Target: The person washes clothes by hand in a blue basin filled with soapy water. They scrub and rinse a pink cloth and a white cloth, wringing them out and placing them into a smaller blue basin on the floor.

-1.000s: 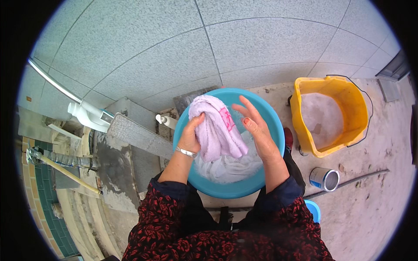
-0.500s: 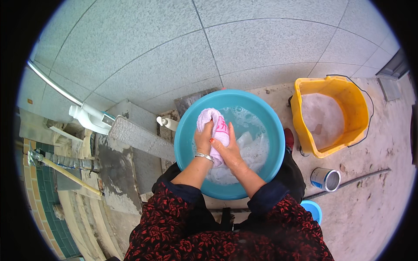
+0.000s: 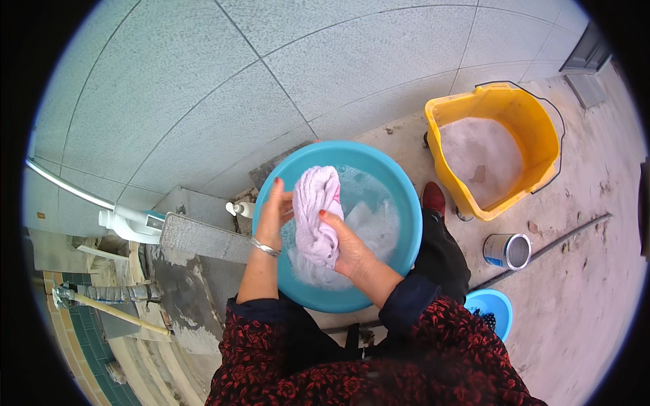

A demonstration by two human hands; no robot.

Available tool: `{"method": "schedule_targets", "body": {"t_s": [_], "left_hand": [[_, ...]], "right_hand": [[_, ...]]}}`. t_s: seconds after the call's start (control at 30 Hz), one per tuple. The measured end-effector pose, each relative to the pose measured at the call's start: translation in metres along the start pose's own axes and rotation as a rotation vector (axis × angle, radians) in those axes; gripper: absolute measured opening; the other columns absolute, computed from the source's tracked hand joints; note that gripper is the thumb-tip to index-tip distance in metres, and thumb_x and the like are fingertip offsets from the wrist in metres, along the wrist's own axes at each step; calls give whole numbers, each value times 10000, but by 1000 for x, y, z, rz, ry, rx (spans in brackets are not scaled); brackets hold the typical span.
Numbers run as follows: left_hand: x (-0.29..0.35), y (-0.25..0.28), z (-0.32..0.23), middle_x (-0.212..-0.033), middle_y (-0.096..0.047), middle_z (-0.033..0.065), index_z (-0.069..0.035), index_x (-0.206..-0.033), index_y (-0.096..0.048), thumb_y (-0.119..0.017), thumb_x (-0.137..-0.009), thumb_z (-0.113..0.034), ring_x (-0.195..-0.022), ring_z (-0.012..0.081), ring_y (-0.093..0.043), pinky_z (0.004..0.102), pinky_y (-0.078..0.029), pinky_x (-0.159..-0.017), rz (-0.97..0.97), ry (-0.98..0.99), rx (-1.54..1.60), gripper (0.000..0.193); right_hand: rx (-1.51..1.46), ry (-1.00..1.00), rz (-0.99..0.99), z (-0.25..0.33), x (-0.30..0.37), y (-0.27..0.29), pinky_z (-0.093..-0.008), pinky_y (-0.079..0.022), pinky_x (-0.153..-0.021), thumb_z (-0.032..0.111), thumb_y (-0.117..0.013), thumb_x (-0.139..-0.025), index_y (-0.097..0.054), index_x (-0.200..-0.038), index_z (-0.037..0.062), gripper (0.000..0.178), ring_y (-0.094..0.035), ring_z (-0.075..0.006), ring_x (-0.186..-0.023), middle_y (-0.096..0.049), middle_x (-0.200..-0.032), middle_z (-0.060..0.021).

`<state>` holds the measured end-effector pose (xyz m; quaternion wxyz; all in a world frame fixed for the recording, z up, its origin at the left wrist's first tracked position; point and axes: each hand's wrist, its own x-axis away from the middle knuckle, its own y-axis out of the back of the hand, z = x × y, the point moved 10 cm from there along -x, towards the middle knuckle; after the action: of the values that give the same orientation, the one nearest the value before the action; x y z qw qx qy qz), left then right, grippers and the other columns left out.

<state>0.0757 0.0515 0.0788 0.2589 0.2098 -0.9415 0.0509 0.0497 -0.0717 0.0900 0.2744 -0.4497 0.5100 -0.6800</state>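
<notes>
Looking down through the head camera, I see my left hand (image 3: 274, 216) resting flat, fingers loosely spread, against the left side of a bunched pink cloth (image 3: 318, 216), while my right hand (image 3: 349, 250) is closed around its lower right part, gripping it. The cloth is held up over the blue basin (image 3: 399, 196), its bottom end trailing into the soapy water (image 3: 369, 220).

Only one view is on offer, so the risks are judged from it alone. With the left hand only pressing and not gripping, I reckon the wet cloth could slide out of the right hand and drop back, splashing suds over the basin rim onto the floor (image 3: 582, 284). The floor beside the yellow bucket (image 3: 542, 135) already looks dirty; cloth swung wide would pick that up. Squeezing hard above the near rim could send water onto my dark sleeves (image 3: 406, 304). The tin can (image 3: 508, 250) and the small blue bowl (image 3: 491, 308) sit near my right elbow, and a wide elbow swing might knock them.
</notes>
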Motion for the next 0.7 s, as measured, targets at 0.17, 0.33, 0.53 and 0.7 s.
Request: {"method": "schedule_targets", "body": {"t_s": [0.17, 0.33, 0.53, 0.7], "left_hand": [[9, -19, -45, -1212, -456, 146, -72, -1081, -492, -412, -736, -722, -1082, 312, -476, 442, -345, -960, 255, -216, 655, 740], [43, -65, -69, -1343, -352, 171, -59, -1296, -351, -498, -653, -731, -1200, 363, -387, 470, -389, -940, 669, -308, 698, 941], [17, -49, -39, -916, -547, 88, -54, -983, -522, -592, -808, -201, -881, 237, -562, 370, -491, -757, 545, -169, 574, 239], [9, -47, -15, -897, -572, 52, -60, -906, -568, -604, -810, -98, -802, 141, -569, 282, -489, -674, 365, -42, 218, 109]], "right_hand": [[-100, -89, 137, -10, 15, -36, -378, -507, -612, 507, -608, -700, -428, -1236, 75, 712, -609, -284, -799, -579, -1027, -182], [-43, -187, 216, -28, 23, -42, -377, -510, -730, 474, -601, -737, -422, -1234, 57, 673, -598, -280, -875, -562, -1064, -183], [248, -261, 171, -27, 19, -22, -324, -476, -820, 283, -649, -773, -442, -1208, 37, 540, -573, -189, -940, -568, -1069, -100], [715, -246, -53, -20, 14, 5, -309, -482, -777, 244, -713, -699, -490, -1153, 15, 556, -575, -172, -914, -577, -1037, -102]]}}
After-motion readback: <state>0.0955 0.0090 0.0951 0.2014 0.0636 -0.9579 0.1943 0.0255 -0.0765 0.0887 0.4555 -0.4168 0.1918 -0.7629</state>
